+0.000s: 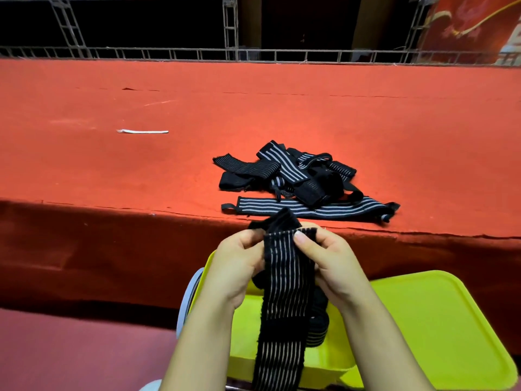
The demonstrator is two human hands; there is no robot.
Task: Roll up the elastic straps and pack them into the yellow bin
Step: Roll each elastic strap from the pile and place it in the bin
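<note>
Both hands work one black elastic strap [284, 283] with thin pale stripes, held up in front of the near edge of the bench [112, 170], which is covered in red-orange cloth. The left hand [239, 266] grips the strap's left edge, fingers curled behind the fabric and thumb toward the front. The right hand [327, 258] pinches the top right corner, its thumb pressed flat on the striped face and its fingers folded behind. The top end of the strap is bent over between the two hands, a dark flap standing up above the thumbs. From there the strap hangs straight down between the forearms and runs out of the bottom of the view.

Below the hands sits the yellow bin [423, 320], its wide rim bright against the dark drape of the bench front. Inside it, partly hidden behind the hanging strap, lies what looks like a rolled strap [318, 325], dark with faint bands; the view is too blocked to be sure how many are there.

On the bench top, just beyond the hands, lies a loose pile of straps [293, 176], black with white stripes, tangled over each other. One long strap [310, 211] lies stretched flat along the bench edge in front of the pile. Well to the left of it, a thin white strip [142, 131] lies alone on the cloth.
</note>
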